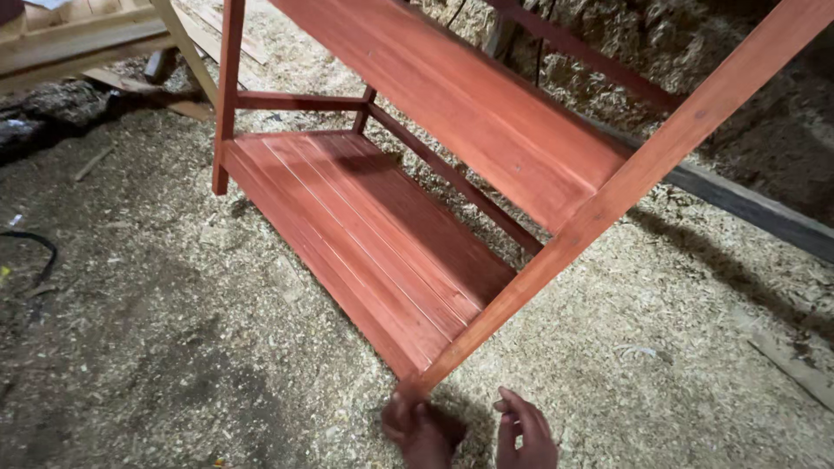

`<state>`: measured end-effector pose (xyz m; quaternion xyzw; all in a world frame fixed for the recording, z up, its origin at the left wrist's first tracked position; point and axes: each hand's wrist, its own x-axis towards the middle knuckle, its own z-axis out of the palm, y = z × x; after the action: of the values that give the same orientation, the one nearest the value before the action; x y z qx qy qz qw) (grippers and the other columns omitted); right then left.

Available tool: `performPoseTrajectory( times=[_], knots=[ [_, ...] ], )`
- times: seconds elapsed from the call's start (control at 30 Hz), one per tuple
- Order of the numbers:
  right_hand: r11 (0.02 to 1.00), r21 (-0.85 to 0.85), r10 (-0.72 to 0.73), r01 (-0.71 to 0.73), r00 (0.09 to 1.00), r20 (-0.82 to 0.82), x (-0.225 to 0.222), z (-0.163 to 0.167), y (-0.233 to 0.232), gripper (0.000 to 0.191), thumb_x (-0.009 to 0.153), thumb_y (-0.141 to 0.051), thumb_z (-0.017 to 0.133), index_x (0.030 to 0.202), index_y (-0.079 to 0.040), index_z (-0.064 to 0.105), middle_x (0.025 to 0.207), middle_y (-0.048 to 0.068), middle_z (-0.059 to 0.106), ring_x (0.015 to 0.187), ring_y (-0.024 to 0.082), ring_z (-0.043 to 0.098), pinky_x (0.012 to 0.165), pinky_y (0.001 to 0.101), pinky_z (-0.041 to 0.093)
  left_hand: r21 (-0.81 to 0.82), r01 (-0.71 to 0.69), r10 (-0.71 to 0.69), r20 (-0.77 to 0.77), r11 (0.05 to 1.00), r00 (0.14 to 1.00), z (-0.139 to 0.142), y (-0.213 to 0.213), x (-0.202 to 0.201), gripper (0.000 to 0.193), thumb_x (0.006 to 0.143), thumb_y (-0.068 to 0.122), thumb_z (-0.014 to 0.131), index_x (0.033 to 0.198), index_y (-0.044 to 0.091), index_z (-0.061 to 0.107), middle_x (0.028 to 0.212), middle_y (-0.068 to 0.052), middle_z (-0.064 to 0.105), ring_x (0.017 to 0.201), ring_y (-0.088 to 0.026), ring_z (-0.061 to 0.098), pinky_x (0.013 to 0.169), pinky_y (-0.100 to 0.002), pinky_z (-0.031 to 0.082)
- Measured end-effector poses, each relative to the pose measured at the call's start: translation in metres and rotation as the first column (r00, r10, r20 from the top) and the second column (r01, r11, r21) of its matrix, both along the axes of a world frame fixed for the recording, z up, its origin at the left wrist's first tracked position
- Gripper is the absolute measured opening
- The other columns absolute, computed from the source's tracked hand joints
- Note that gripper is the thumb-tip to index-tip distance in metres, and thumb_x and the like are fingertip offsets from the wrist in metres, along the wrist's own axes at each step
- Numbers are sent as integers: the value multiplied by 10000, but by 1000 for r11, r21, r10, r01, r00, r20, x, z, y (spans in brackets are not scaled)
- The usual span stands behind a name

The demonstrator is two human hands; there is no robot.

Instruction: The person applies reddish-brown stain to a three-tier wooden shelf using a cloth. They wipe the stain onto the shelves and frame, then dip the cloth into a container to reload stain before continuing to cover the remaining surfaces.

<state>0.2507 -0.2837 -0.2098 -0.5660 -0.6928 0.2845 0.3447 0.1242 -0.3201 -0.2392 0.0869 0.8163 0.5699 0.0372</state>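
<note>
Red wooden shelf (382, 226) leg foot hidden under clenched left hand (423, 430); right hand (524, 432) released, cut off.

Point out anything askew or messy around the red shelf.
The red-stained wooden shelf unit looks tilted in this view. Sawdust and wood shavings cover the floor. A black cable lies loose at left.

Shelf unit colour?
Reddish-brown stained wood shelf unit, planked; head view.
</note>
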Motion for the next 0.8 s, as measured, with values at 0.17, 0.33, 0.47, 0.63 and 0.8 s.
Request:
performPoseTrajectory(
  times=[0.17,0.33,0.47,0.63,0.8],
  knots=[
    [997,35,71,-72,997,33,11,-11,-5,402,879,0,601,1223,-169,722,963,30,793,874,126,768,649,271,618,-234,125,-141,-53,964,989,-29,-33,-28,546,952,298,585,1452,96,496,1354,-216,525,1223,-379,521,1016,-477,463],
    [1000,-12,15,-15,999,38,19,-5,-12,395,886,-15,594,1224,-169,727,970,39,801,878,136,776,675,279,619,-323,65,44,318,944,947,-25,-52,-51,474,993,343,562,1379,70,537,1242,-240,598,1106,-406,586,926,-500,515],
    [997,5,71,-71,997,8,36,8,-6,390,885,-24,595,1236,-148,710,978,57,788,878,156,764,669,284,619,-321,80,29,318,944,947,2,-32,-40,478,993,364,538,1377,79,513,1266,-261,572,1113,-434,582,923,-521,511],
    [999,6,-34,34,999,-27,47,35,5,370,903,-36,603,1237,-150,714,993,65,793,853,158,768,665,284,619,-303,96,19,355,948,935,58,14,-16,484,994,390,509,1374,91,484,1295,-287,541,1123,-469,576,918,-547,507],
    [991,93,-91,98,993,-71,44,93,28,357,915,-28,611,1236,-136,725,1028,82,779,919,156,766,714,304,609,-278,124,-8,386,953,923,130,63,1,490,995,416,479,1371,103,454,1325,-313,510,1132,-505,571,914,-572,503]
  ],
)
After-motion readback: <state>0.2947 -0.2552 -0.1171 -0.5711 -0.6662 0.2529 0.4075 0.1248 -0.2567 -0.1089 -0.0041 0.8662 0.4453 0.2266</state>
